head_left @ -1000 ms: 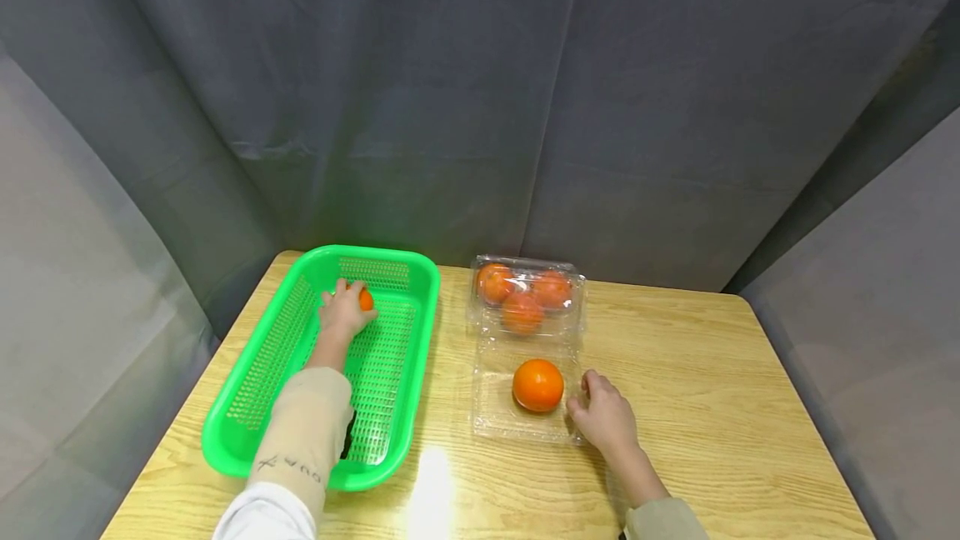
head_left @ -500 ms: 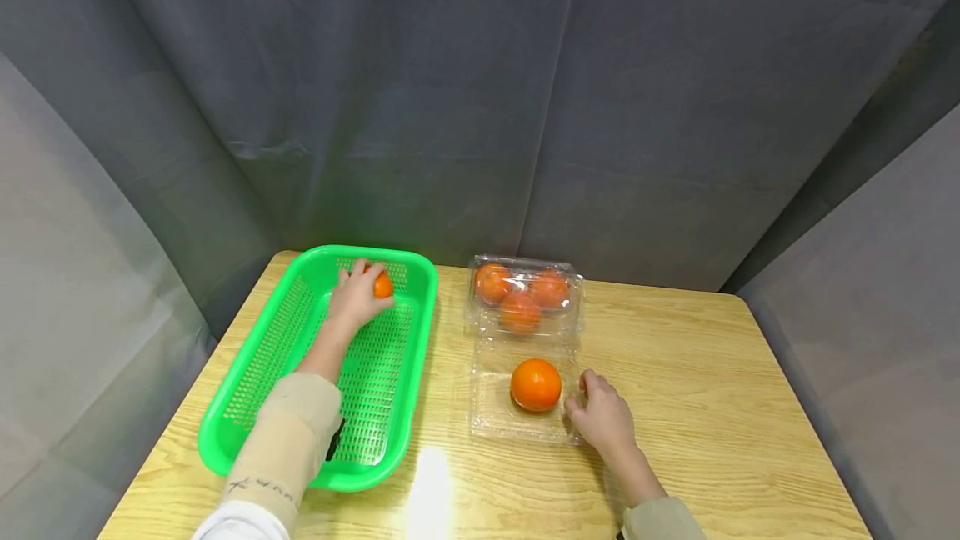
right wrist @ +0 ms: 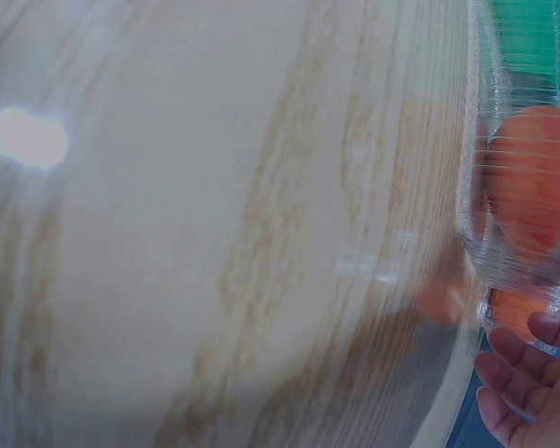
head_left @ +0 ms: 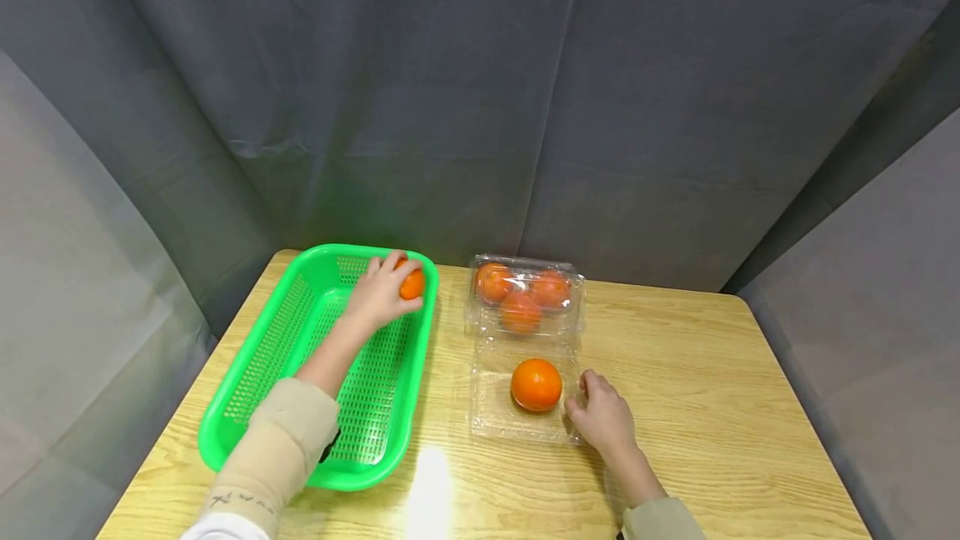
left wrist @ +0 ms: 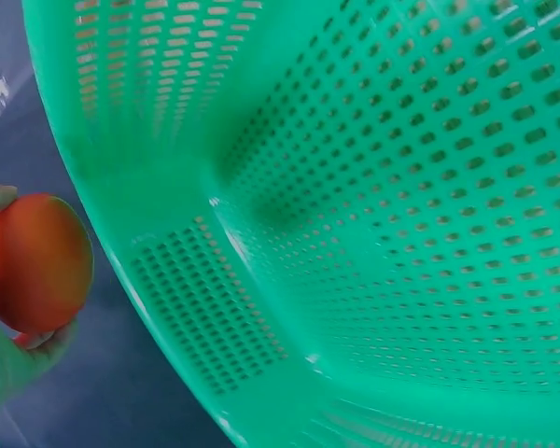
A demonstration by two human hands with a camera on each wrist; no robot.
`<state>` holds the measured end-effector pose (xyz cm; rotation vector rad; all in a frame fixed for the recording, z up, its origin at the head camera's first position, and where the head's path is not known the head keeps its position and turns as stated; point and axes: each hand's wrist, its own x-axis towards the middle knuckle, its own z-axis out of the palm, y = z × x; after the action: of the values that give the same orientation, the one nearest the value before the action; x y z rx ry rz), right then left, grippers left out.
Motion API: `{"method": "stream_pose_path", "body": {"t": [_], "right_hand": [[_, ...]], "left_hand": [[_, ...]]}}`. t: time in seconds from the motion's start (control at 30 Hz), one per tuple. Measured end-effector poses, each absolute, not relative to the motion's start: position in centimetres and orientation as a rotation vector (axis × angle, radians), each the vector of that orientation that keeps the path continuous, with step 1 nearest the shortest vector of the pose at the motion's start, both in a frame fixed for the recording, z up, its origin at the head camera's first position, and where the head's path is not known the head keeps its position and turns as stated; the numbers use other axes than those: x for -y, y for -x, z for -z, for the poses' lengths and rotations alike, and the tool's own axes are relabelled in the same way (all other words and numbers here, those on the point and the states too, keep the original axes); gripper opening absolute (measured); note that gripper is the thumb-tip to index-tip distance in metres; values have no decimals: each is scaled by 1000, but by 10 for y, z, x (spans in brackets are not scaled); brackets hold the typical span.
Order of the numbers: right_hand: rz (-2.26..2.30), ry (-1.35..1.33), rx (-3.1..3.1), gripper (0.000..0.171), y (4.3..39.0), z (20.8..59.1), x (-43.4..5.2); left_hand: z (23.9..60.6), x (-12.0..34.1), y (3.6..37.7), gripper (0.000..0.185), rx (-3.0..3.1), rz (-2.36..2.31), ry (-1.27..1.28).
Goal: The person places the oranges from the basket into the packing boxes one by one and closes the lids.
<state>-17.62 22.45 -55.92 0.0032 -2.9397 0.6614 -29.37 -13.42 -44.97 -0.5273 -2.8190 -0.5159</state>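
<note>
My left hand (head_left: 378, 294) grips a small orange (head_left: 412, 284) above the far right rim of the green plastic basket (head_left: 431, 340). In the left wrist view the orange (left wrist: 43, 263) sits between thumb and fingers, beyond the basket wall. Right of the basket lies a clear plastic clamshell box (head_left: 491, 422), its lid part folded back. One orange (head_left: 536, 385) rests in the near half, and several oranges (head_left: 521, 312) show through the far half. My right hand (head_left: 602, 415) is at the box's near right edge, fingers loosely bent; in its wrist view the fingers (right wrist: 509, 383) hold nothing.
The pale wooden table (head_left: 690, 390) extends to the right of the box. A dark grey curtain (head_left: 480, 107) hangs along the table's far edge, with lighter cloth at both sides.
My left hand has lifted the orange from the basket's floor and carried it right, to the rim. The right hand, the box and its oranges have stayed in place.
</note>
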Motion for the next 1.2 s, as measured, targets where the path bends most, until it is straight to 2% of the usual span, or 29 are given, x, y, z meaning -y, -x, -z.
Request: {"method": "stream_pose_path", "body": {"t": [0.3,0.73,1.2], "right_hand": [[-674,-7,2935,23,176,560,-225],[-676,-18,2937,24,176,559,-225],[-674,-6,2926,23,177,560,-225]], "left_hand": [[438,104,276,52,2797,392,773],[445,65,255,49,2692,306,1170],[453,33,230,54,2683,119,1467]]}}
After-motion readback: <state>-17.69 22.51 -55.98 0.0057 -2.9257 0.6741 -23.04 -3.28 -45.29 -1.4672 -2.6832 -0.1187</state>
